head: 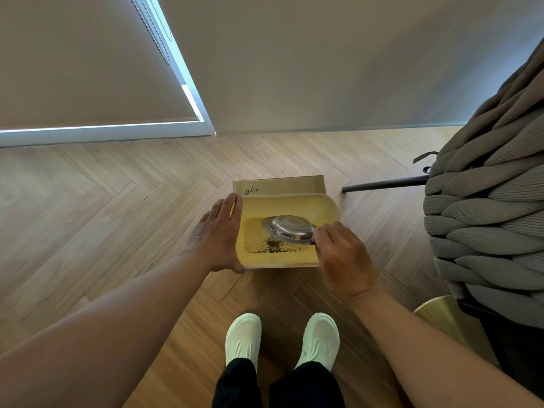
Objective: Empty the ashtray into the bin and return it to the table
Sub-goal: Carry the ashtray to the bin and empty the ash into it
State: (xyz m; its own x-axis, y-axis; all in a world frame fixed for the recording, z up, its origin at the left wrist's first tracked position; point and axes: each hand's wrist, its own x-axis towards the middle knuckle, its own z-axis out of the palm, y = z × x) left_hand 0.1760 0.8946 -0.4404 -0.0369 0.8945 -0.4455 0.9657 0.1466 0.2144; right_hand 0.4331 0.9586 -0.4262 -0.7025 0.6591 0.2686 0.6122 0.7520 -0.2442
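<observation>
A yellow rectangular bin [323, 205] stands on the wooden floor in front of my feet. My right hand [343, 256] grips the rim of a round metal ashtray [290, 229], which is tipped upside down over the bin's opening. Dark ash [269, 245] lies scattered on the bin's bottom. My left hand [219, 234] is pressed flat against the bin's left wall, its fingers reaching the rim. No table is in view.
A cardboard flap marked "#46" [279, 185] stands behind the bin. A chunky knitted grey chair [485, 207] with a dark leg [385, 184] fills the right side, and a gold round object [441, 319] sits below it. Wall and window frame lie ahead.
</observation>
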